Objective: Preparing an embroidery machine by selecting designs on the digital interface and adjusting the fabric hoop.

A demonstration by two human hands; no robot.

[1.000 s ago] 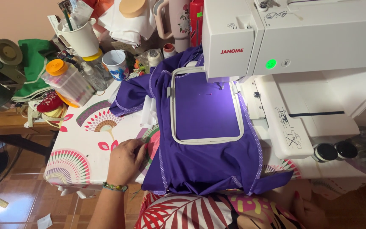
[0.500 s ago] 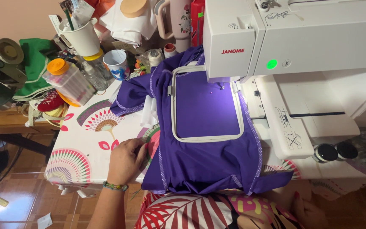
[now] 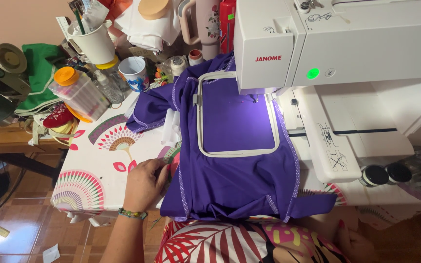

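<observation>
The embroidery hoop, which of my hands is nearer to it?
Left. Your left hand rests on the table at the purple garment's left edge, just below-left of the hoop. Your right hand is down by your lap, farther from the hoop.

We rest our left hand (image 3: 144,186) on the table (image 3: 88,180), fingertips touching the near left edge of the garment (image 3: 235,180). Just right of that grip and farther from us, the hoop (image 3: 237,114) lies on the garment, its far right corner under the embroidery machine (image 3: 337,44). Well beyond the hand, at the table's back, stand a mug (image 3: 133,73), a lidded container (image 3: 76,90) left of it, and a cup of tools (image 3: 92,43) behind both. Our right hand (image 3: 352,241) sits low, far right of the grip, below the table edge.
</observation>
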